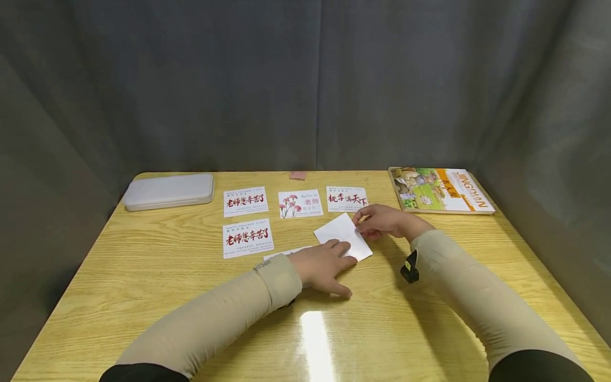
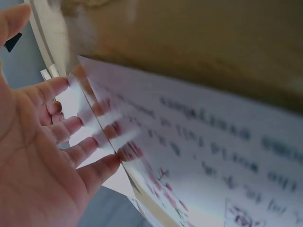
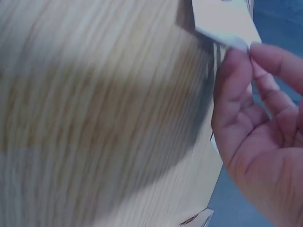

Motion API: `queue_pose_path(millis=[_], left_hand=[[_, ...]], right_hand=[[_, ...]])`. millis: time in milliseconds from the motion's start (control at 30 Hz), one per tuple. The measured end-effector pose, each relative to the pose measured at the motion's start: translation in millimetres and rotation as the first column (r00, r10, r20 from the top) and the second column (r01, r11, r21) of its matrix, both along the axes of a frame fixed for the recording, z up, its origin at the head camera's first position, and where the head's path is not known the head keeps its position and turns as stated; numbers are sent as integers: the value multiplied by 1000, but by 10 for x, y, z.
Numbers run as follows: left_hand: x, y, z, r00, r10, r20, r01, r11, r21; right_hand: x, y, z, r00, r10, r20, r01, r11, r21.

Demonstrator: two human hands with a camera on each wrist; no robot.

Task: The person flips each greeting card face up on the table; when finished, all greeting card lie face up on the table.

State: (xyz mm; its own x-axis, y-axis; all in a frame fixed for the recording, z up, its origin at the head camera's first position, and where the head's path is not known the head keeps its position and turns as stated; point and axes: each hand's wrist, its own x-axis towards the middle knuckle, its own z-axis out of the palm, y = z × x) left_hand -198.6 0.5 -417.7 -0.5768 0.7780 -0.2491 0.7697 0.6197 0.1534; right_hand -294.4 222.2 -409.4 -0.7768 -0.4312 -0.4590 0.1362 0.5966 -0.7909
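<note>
A blank white square card (image 1: 338,229) lies turned at an angle in the middle of the table. My right hand (image 1: 385,222) pinches its right edge between thumb and forefinger, a grip also visible on the white card (image 3: 225,21) in the right wrist view. My left hand (image 1: 324,265) spreads over the card's near left side, fingers extended and fingertips on it. Beneath the left wrist lies a printed card (image 1: 282,253), mostly hidden by hand and sleeve; the left wrist view shows this printed card (image 2: 213,137) close up, with lettering and pink blossoms.
Two cards with red lettering, a far one (image 1: 244,201) and a near one (image 1: 248,239), lie at left. Behind are a carnation card (image 1: 300,203) and another red-lettered card (image 1: 345,197). A white case (image 1: 169,191) sits back left, a book (image 1: 441,190) back right, a pink eraser-like block (image 1: 297,175) at the far edge.
</note>
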Motion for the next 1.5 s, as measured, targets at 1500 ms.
queue_pose_path(millis=[1500], left_hand=[[-386,-325,-60,521,193,831,-853,115,509]], right_hand=[[-1,132,13,992,-123,-13,108,907,-407]])
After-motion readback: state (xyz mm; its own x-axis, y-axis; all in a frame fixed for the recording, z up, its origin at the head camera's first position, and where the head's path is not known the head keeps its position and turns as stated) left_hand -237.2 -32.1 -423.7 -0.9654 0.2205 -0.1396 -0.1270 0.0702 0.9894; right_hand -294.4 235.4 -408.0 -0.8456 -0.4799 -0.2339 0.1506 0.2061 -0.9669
